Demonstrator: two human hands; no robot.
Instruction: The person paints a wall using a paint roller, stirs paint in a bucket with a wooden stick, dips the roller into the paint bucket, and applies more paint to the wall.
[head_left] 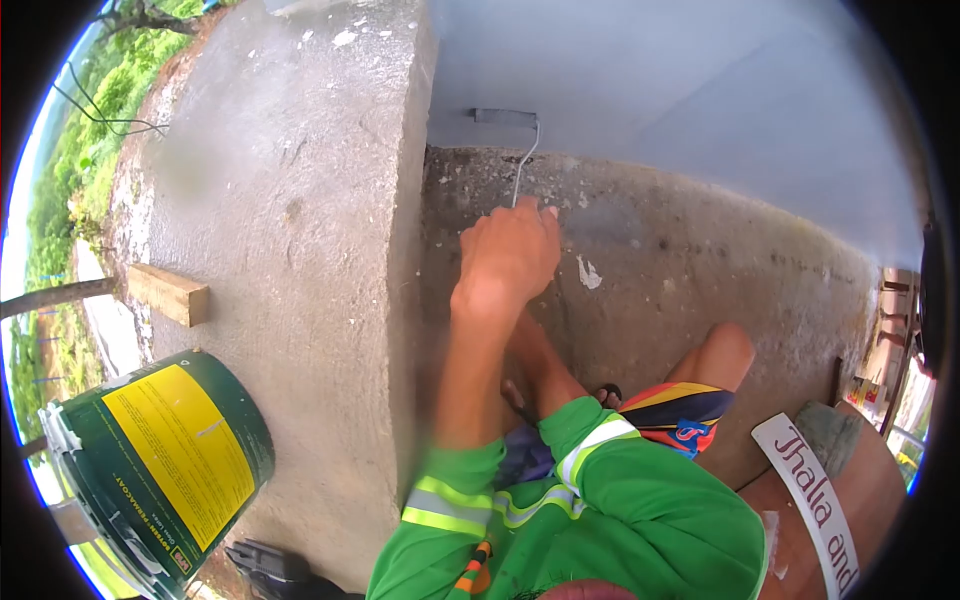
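A paint roller (505,117) rests against the pale grey-blue wall (640,80), just above the bare concrete strip. Its thin bent wire (522,165) runs down to my left hand (508,250), whose fingers are wrapped round the handle. The handle itself is hidden by the hand. My right forearm (545,360) passes behind my left wrist, and the right hand is hidden there, so its grip cannot be made out. Both arms come from green sleeves with reflective bands.
Left of me, a rough concrete ledge (290,230) carries a wood block (168,294) and a green paint bucket (175,465) with a yellow label. My bent knee (725,355) is close to the concrete. A lettered white board (810,500) lies at lower right.
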